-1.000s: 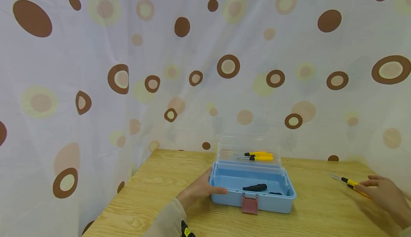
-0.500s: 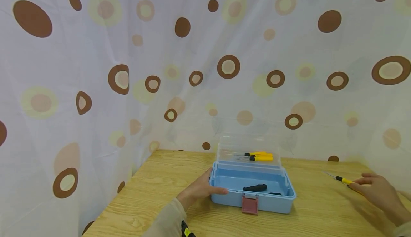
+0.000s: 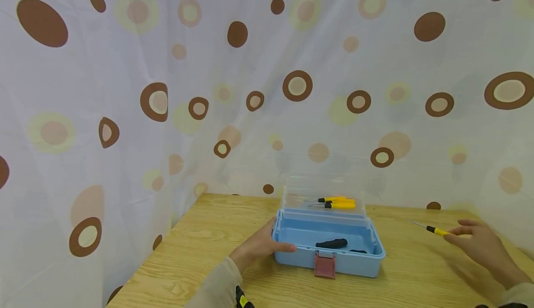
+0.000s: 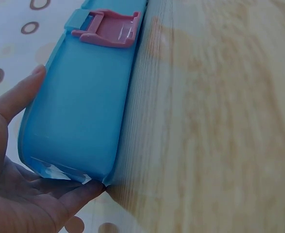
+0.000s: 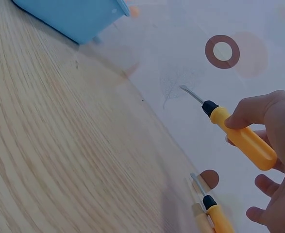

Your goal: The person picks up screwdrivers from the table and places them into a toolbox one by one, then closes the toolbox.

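My right hand point(image 3: 479, 247) pinches a yellow-handled screwdriver point(image 5: 246, 143) with a black collar between thumb and fingers, above the table at the right. Its bare shaft points left towards a light blue toolbox point(image 3: 359, 265). The toolbox's clear lid point(image 3: 321, 185) is raised at the back, and its pink latch point(image 3: 324, 267) hangs down in front. At the toolbox's left end, my left hand point(image 3: 260, 243) grips the corner, thumb along the front rim and fingers round the side. Inside the toolbox lies a black handle-like piece point(image 3: 331, 244); a second dark piece point(image 3: 358, 251) is mostly hidden by the rim.
Several yellow screwdrivers point(image 3: 342, 205) show through the clear lid. Another yellow screwdriver point(image 5: 220, 219) lies on the table below my right hand in the right wrist view. A spotted curtain point(image 3: 250, 67) hangs behind the wooden table point(image 3: 225, 220).
My right hand has lifted the screwdriver and moved it left, towards the toolbox. My left hand and the toolbox have stayed put.
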Demonstrator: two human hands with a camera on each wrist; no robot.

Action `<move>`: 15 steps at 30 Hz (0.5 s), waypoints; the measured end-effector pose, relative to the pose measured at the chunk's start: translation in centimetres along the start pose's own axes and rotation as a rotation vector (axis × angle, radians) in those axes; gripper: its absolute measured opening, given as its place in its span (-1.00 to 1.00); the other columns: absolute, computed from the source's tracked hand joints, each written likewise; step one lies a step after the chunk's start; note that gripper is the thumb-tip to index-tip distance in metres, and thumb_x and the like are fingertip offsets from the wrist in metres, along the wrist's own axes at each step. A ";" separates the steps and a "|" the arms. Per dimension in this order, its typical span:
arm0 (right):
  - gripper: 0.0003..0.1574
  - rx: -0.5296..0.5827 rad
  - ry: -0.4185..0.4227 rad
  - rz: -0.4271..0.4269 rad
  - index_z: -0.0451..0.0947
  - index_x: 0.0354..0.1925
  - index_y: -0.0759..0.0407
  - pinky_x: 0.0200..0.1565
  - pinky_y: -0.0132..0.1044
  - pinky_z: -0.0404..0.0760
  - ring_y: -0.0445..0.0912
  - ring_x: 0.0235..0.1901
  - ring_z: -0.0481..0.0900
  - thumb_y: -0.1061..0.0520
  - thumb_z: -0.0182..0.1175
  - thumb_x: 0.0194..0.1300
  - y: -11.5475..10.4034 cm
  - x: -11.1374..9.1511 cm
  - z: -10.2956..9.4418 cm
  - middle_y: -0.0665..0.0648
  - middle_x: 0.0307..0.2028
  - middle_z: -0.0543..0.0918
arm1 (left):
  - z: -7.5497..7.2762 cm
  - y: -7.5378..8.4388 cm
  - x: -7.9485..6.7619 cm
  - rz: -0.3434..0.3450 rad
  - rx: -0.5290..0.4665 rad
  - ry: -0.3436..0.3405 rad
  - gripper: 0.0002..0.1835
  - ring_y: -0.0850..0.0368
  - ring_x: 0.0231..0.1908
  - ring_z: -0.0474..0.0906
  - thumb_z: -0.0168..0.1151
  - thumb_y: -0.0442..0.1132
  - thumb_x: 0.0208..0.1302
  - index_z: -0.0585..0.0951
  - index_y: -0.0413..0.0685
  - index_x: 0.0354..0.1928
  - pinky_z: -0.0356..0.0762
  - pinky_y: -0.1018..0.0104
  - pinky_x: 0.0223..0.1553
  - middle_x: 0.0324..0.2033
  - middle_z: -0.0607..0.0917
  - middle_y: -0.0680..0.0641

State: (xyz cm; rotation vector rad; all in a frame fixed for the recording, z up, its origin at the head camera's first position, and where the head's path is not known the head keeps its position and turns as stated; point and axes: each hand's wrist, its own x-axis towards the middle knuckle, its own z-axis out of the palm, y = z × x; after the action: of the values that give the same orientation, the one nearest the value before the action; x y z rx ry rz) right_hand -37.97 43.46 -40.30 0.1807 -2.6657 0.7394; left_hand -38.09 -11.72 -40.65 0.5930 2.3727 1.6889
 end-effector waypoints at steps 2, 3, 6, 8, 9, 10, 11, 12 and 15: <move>-0.45 0.008 -0.004 -0.006 0.63 -0.09 0.56 -0.01 0.53 0.30 0.66 0.16 0.15 -0.01 0.21 0.51 -0.2 0.1 0.0 0.75 0.24 0.23 | 0.0 0.0 0.1 0.007 -0.003 -0.006 0.13 -0.20 0.35 0.34 0.56 -0.11 0.21 0.02 0.03 0.65 0.18 -0.27 0.39 0.45 0.35 -0.15; -0.45 0.015 -0.011 -0.009 0.63 -0.08 0.57 -0.02 0.54 0.31 0.67 0.17 0.15 -0.01 0.21 0.51 -0.3 0.2 0.0 0.75 0.25 0.23 | 0.0 0.0 0.1 0.009 -0.004 -0.007 0.13 -0.20 0.35 0.34 0.56 -0.10 0.20 0.02 0.03 0.65 0.18 -0.27 0.39 0.45 0.35 -0.15; -0.43 0.040 -0.036 -0.006 0.62 -0.06 0.58 -0.02 0.53 0.34 0.68 0.17 0.15 -0.01 0.21 0.51 -0.6 0.3 0.2 0.75 0.27 0.22 | 0.0 0.0 0.2 0.009 -0.003 -0.008 0.14 -0.20 0.35 0.35 0.58 -0.07 0.19 0.03 0.03 0.65 0.19 -0.26 0.39 0.45 0.35 -0.15; -0.42 0.046 -0.049 -0.005 0.62 -0.05 0.58 -0.02 0.51 0.35 0.67 0.18 0.15 -0.02 0.21 0.52 -0.9 0.4 0.3 0.74 0.27 0.22 | 0.0 0.0 0.1 0.003 -0.008 -0.006 0.14 -0.20 0.36 0.35 0.58 -0.07 0.18 0.03 0.03 0.65 0.19 -0.26 0.39 0.45 0.36 -0.16; -0.41 0.051 -0.058 -0.004 0.62 -0.04 0.58 -0.02 0.51 0.35 0.66 0.18 0.15 -0.03 0.21 0.52 -1.1 0.4 0.4 0.73 0.28 0.21 | 0.0 0.0 0.1 -0.001 -0.009 -0.002 0.14 -0.21 0.36 0.35 0.58 -0.08 0.18 0.04 0.02 0.65 0.19 -0.26 0.39 0.45 0.36 -0.16; -0.40 0.049 -0.063 -0.005 0.62 -0.04 0.58 -0.02 0.50 0.35 0.66 0.18 0.15 -0.04 0.20 0.52 -1.2 0.4 0.5 0.72 0.28 0.21 | 0.1 0.0 0.1 -0.003 -0.009 0.001 0.14 -0.21 0.36 0.35 0.58 -0.09 0.18 0.04 0.02 0.65 0.19 -0.27 0.39 0.45 0.36 -0.16; -0.40 0.045 -0.065 -0.006 0.62 -0.03 0.58 -0.02 0.50 0.36 0.65 0.19 0.15 -0.04 0.21 0.52 -1.4 0.5 0.5 0.72 0.28 0.21 | 0.1 0.0 0.1 -0.008 -0.009 0.006 0.13 -0.22 0.35 0.35 0.58 -0.10 0.18 0.04 0.02 0.64 0.19 -0.27 0.39 0.45 0.36 -0.17; -0.40 0.043 -0.069 -0.007 0.62 -0.03 0.58 -0.02 0.50 0.36 0.64 0.19 0.15 -0.04 0.20 0.52 -1.6 0.5 0.6 0.71 0.28 0.21 | 0.1 0.0 0.1 -0.010 -0.008 0.010 0.13 -0.23 0.35 0.35 0.58 -0.11 0.19 0.04 0.01 0.64 0.19 -0.28 0.39 0.45 0.36 -0.17; -0.40 0.033 -0.073 -0.014 0.62 -0.03 0.58 -0.02 0.51 0.36 0.64 0.18 0.15 -0.03 0.20 0.53 -2.1 0.7 0.7 0.71 0.28 0.22 | 0.1 0.0 0.0 -0.013 -0.003 0.017 0.13 -0.23 0.34 0.35 0.57 -0.11 0.19 0.04 0.00 0.64 0.18 -0.29 0.39 0.45 0.36 -0.18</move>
State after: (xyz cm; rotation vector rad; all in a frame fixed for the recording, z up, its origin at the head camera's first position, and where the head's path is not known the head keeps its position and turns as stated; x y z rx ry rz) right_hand -38.37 41.32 -39.65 0.2398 -2.7195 0.7867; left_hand -38.08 -11.65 -40.68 0.5642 2.3806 1.6982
